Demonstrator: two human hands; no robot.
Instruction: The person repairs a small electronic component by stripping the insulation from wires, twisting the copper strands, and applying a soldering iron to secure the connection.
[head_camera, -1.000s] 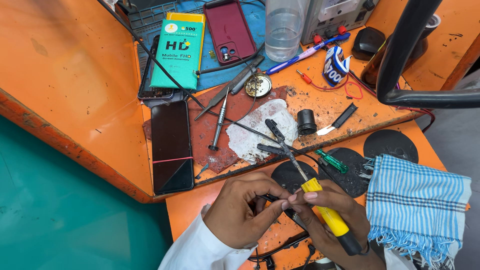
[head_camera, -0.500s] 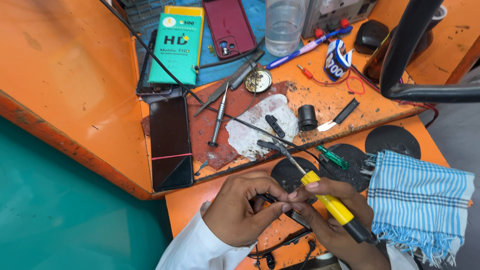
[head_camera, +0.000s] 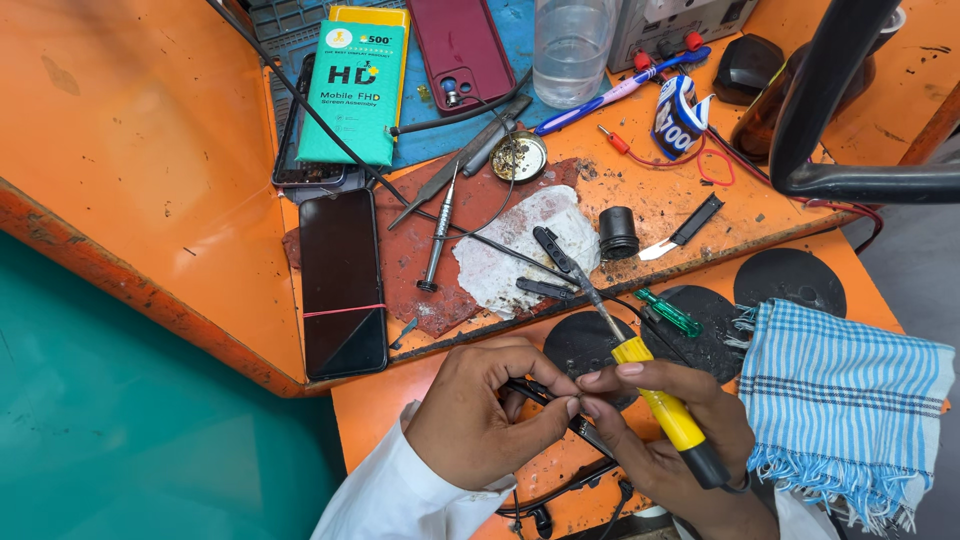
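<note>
1 yellow soldering iron (head_camera: 665, 408) in right hand (head_camera: 680, 440); 2 phones beside workbench mat.

Your left hand (head_camera: 480, 415) and right hand (head_camera: 665, 425) meet at lower centre of the frame, the screwdriver (head_camera: 660, 405) lying across your right. A cloth (head_camera: 845, 400) lies to their right. A phone (head_camera: 343, 283) lies above them to the left, a screen pack (head_camera: 352, 93) at upper left, a bottle (head_camera: 570, 45) at top centre.
</note>
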